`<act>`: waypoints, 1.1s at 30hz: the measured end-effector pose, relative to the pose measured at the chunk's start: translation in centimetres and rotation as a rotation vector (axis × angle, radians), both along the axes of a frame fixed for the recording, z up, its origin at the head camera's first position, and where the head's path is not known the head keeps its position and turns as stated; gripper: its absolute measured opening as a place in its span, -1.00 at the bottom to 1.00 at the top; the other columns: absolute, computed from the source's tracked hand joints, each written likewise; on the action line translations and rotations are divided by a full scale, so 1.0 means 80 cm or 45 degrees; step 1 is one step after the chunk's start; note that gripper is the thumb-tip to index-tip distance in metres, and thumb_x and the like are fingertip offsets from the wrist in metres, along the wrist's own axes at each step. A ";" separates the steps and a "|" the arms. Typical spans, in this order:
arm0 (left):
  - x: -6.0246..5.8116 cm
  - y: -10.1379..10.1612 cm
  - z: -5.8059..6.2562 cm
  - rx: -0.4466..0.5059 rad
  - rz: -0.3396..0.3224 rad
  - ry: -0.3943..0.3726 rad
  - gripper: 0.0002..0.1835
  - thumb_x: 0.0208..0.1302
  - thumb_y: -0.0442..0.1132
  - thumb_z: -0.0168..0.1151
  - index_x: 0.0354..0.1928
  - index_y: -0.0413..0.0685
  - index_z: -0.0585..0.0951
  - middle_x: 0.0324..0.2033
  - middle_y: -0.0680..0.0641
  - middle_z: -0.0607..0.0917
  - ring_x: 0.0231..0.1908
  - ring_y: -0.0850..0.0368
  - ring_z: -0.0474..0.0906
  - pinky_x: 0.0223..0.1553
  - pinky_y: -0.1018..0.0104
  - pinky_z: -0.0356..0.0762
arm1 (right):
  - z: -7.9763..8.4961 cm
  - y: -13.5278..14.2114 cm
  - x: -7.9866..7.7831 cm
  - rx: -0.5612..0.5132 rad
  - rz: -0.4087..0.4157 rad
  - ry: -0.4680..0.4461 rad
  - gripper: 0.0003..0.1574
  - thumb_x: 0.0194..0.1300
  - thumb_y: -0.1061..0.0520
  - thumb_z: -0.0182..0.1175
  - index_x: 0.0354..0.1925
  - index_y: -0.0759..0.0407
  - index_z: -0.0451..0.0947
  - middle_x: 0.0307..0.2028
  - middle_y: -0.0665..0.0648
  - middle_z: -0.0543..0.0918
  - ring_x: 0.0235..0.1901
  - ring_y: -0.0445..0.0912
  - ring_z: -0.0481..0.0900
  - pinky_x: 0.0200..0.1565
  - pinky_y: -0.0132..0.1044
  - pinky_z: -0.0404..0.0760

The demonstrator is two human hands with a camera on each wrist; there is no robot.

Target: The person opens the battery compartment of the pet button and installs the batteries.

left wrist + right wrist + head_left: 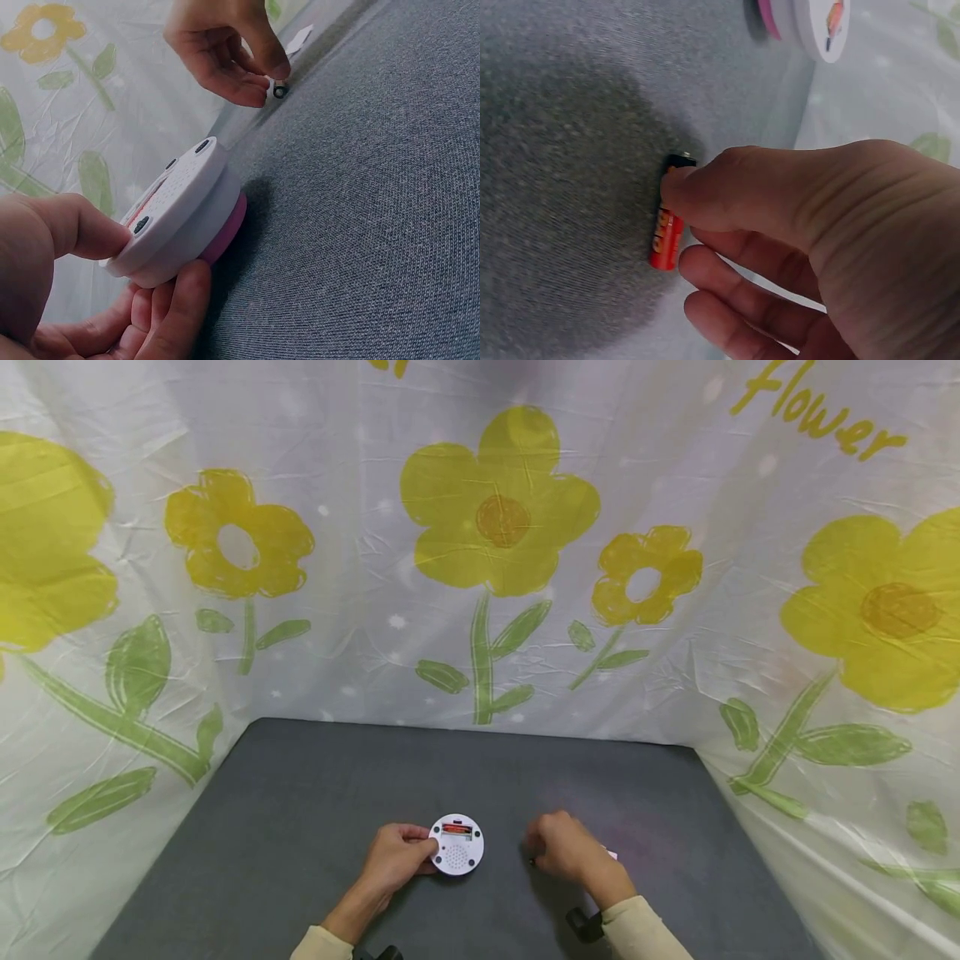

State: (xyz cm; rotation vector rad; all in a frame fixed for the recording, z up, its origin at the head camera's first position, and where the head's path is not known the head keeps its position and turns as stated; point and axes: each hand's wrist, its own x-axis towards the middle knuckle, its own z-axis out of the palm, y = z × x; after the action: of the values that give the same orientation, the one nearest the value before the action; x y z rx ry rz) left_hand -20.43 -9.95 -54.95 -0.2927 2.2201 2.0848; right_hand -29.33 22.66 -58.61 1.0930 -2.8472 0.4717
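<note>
In the head view my left hand [396, 862] grips the left edge of a round white device [457, 865], thumb on its upper face and fingers below. That face has a speaker grille, several dark feet and an uncovered battery slot with a red battery [455, 829] in it. The left wrist view shows a pink band [228, 229] on the device's lower side. To the right, my right hand [568, 847] pinches a red and black battery [664, 240] with the thumb; its fingers are curled, and part of the battery is hidden by the thumb.
A small white piece [611, 853] lies beyond my right hand, mostly hidden by it. Dark grey cloth covers the table [420, 768]. A white curtain [352, 635] printed with yellow flowers encloses the back and both sides.
</note>
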 end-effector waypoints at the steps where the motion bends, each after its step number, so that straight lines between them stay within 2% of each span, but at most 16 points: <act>1: 0.000 0.000 0.000 -0.001 0.000 0.002 -0.69 0.19 -0.43 0.30 -0.06 -0.52 0.68 -0.33 -0.18 0.82 -0.35 0.08 0.79 -0.31 0.19 0.88 | 0.003 -0.002 0.003 -0.002 -0.015 0.006 -0.65 -0.18 0.26 0.52 -0.43 -0.16 0.69 -0.47 -0.20 0.67 -0.50 -0.23 0.52 -0.54 -0.15 0.47; 4: 0.000 0.000 0.000 -0.002 -0.003 0.003 -0.69 0.19 -0.42 0.30 -0.05 -0.52 0.68 -0.32 -0.19 0.82 -0.36 0.08 0.79 -0.32 0.20 0.88 | 0.008 -0.005 0.012 -0.008 -0.018 0.056 -0.65 -0.21 0.26 0.48 -0.47 -0.18 0.66 -0.50 -0.25 0.63 -0.52 -0.29 0.47 -0.59 -0.10 0.40; 9: 0.001 -0.001 0.000 0.011 -0.004 0.008 -0.69 0.19 -0.43 0.31 -0.05 -0.52 0.69 -0.32 -0.19 0.82 -0.37 0.08 0.80 -0.32 0.20 0.88 | 0.061 -0.025 0.048 -0.060 -0.065 -0.005 -0.69 -0.15 0.37 0.35 -0.49 -0.06 0.65 -0.53 -0.16 0.62 -0.52 -0.22 0.50 -0.53 -0.19 0.50; 12: 0.000 -0.001 0.000 0.010 -0.006 0.003 -0.67 0.18 -0.43 0.31 -0.04 -0.53 0.68 -0.31 -0.19 0.82 -0.36 0.08 0.79 -0.33 0.21 0.88 | 0.085 -0.035 0.062 -0.058 -0.106 -0.037 -0.70 -0.12 0.39 0.34 -0.51 -0.03 0.66 -0.55 -0.15 0.61 -0.52 -0.23 0.49 -0.49 -0.27 0.51; 15: 0.000 -0.001 0.001 0.009 -0.004 0.002 -0.67 0.19 -0.43 0.31 -0.03 -0.53 0.68 -0.31 -0.20 0.81 -0.36 0.09 0.79 -0.33 0.21 0.88 | 0.092 -0.038 0.067 -0.030 -0.122 -0.034 -0.71 -0.07 0.39 0.36 -0.52 -0.02 0.66 -0.55 -0.13 0.61 -0.52 -0.26 0.47 -0.48 -0.31 0.50; 24: 0.001 0.000 0.001 -0.009 0.010 0.004 -0.68 0.19 -0.45 0.31 -0.04 -0.53 0.68 -0.30 -0.21 0.81 -0.35 0.06 0.80 -0.30 0.14 0.89 | 0.092 -0.039 0.065 0.021 -0.104 -0.003 -0.73 -0.05 0.41 0.38 -0.49 0.02 0.70 -0.52 -0.12 0.66 -0.51 -0.24 0.53 -0.45 -0.29 0.56; 33: 0.002 -0.001 -0.001 -0.006 0.007 0.002 -0.68 0.19 -0.44 0.31 -0.04 -0.52 0.68 -0.30 -0.20 0.81 -0.35 0.07 0.79 -0.30 0.15 0.89 | 0.117 -0.056 0.062 0.029 -0.041 0.057 -0.64 0.07 0.39 0.43 -0.60 0.02 0.55 -0.59 -0.10 0.53 -0.56 -0.27 0.35 -0.52 -0.34 0.38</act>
State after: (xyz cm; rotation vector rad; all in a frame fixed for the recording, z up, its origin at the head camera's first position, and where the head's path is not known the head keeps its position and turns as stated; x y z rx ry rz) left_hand -20.31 -10.02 -55.02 -0.2977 2.2280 2.0836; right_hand -24.34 18.21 -49.25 1.0463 -2.8331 0.4086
